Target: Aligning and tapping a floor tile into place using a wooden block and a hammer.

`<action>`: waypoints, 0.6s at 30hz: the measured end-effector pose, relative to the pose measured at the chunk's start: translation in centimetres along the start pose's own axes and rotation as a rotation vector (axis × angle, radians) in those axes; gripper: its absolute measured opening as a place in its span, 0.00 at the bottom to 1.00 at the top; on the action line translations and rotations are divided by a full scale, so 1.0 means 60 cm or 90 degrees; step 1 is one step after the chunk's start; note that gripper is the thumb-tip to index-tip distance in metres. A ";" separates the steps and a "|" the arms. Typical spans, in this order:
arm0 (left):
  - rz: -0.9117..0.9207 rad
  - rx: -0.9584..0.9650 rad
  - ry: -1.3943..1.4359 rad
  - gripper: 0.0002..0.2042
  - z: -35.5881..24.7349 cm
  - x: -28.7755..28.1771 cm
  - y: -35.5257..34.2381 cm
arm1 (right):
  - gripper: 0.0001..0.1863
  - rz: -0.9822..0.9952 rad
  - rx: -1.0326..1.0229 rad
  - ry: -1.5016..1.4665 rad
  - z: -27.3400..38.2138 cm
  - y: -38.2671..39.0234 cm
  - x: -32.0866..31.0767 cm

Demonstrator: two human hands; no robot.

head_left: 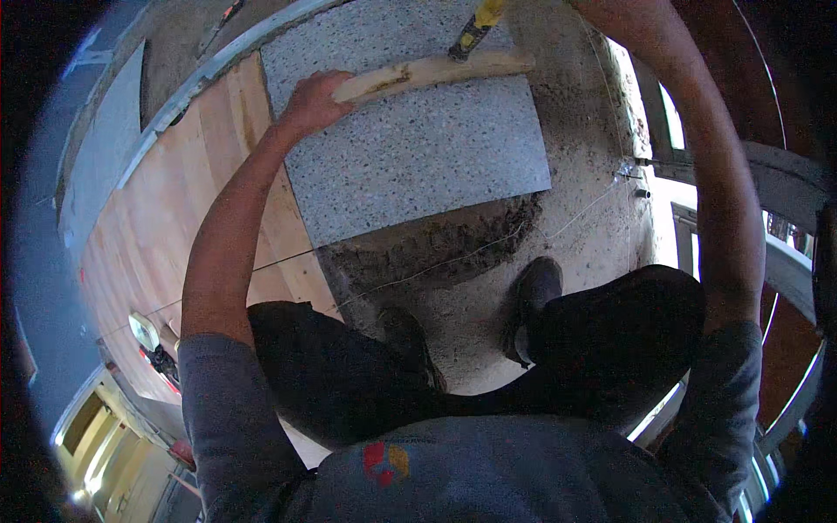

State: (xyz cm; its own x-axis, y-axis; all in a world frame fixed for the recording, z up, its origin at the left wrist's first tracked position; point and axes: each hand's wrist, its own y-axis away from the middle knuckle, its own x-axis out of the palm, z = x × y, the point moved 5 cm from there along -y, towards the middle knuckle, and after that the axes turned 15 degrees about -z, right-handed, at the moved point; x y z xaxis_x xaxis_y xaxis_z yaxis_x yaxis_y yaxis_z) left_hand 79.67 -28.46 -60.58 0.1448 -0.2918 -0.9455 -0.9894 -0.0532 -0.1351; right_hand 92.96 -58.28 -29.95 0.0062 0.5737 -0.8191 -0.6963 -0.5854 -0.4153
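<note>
One wooden batten (436, 71) lies left-right across the top of the grey speckled tile (410, 157), upper centre; left hand (314, 100) grips its left end, right hand out of frame, grip unknown.

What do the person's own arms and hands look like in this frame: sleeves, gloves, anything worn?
Both arms are bare from the elbow area down, with short grey sleeves ending at the upper arms. The left hand wears no glove, and no watch or band shows at its wrist. The right hand is out of view past the top edge. The grey shirt carries a small red-and-yellow emblem.
</note>
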 end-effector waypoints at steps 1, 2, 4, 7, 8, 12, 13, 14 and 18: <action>0.038 -0.033 -0.002 0.30 0.003 0.004 0.005 | 0.20 0.011 0.017 0.007 0.004 0.001 0.000; 0.040 -0.043 0.012 0.31 0.003 0.003 0.010 | 0.20 0.032 0.045 0.015 0.008 0.001 0.002; 0.033 -0.054 0.015 0.30 0.011 0.005 0.019 | 0.20 0.043 0.070 -0.018 0.020 -0.001 0.008; 0.026 -0.072 0.038 0.32 0.035 0.014 0.028 | 0.20 0.046 0.051 -0.089 0.038 -0.005 0.025; 0.044 -0.082 0.048 0.32 0.046 0.018 0.028 | 0.20 0.062 0.043 -0.078 0.039 -0.008 0.031; 0.055 -0.008 -0.015 0.35 0.037 0.031 0.012 | 0.17 0.003 -0.104 -0.102 0.064 -0.018 0.051; 0.022 0.032 -0.038 0.36 0.016 0.034 0.003 | 0.17 -0.010 -0.142 -0.121 0.073 -0.020 0.053; 0.022 0.057 -0.086 0.36 -0.005 0.040 -0.005 | 0.16 -0.007 -0.169 -0.151 0.082 -0.024 0.049; 0.040 0.016 -0.034 0.33 -0.090 0.074 -0.057 | 0.15 0.156 0.032 0.051 0.074 -0.034 0.062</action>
State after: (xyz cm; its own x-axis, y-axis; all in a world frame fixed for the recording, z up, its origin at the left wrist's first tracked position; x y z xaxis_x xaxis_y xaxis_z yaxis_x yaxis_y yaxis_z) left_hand 83.76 -34.72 -62.72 0.0816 -0.2418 -0.9669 -0.9966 -0.0117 -0.0812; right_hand 91.24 -52.42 -30.38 -0.1110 0.3702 -0.9223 -0.7186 -0.6710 -0.1829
